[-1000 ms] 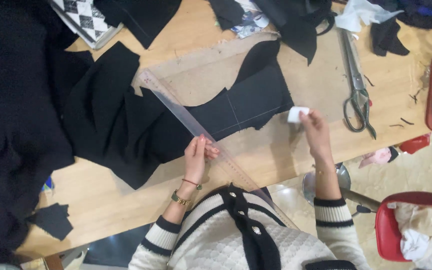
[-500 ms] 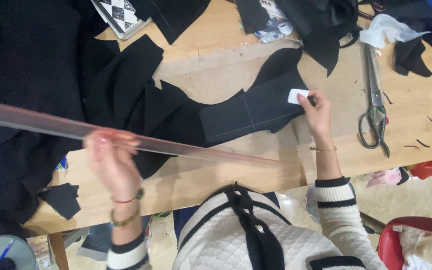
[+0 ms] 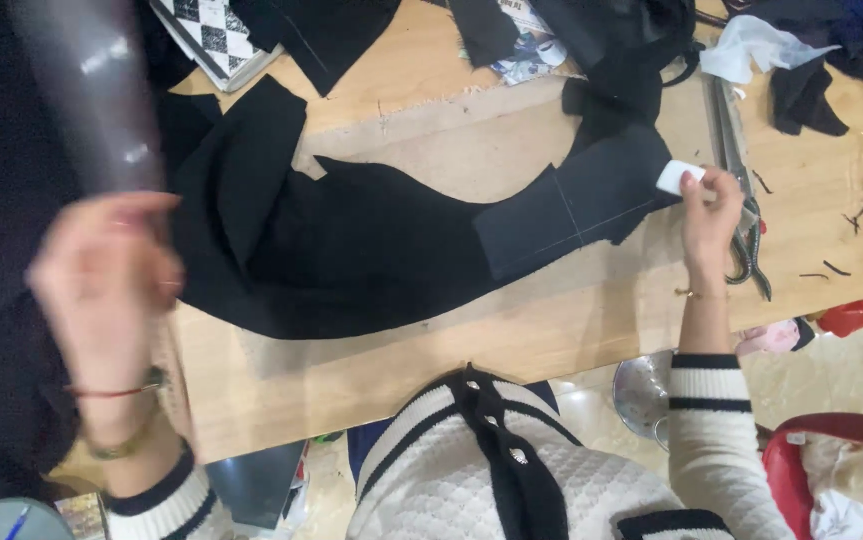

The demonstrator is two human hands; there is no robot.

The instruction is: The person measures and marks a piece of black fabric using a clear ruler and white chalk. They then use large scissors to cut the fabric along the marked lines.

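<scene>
My left hand (image 3: 102,280) is raised near the camera at the left, blurred, gripping a long clear plastic ruler (image 3: 87,90) that points up and away. My right hand (image 3: 710,205) rests at the right end of a black fabric piece (image 3: 372,250) on the wooden table (image 3: 572,320), pinching a small white piece of chalk (image 3: 674,177). Thin chalk lines cross the fabric's right end (image 3: 572,205).
Large tailor's scissors (image 3: 742,200) lie just right of my right hand. More black cloth (image 3: 622,40) and white scraps (image 3: 752,45) sit at the far edge, a checkered item (image 3: 217,35) at far left. A red container (image 3: 852,470) and a metal bowl (image 3: 642,395) are below the table.
My left hand has lifted the ruler off the fabric and swung it up to the left, close to the camera. My right hand stays at the fabric's right end with the chalk.
</scene>
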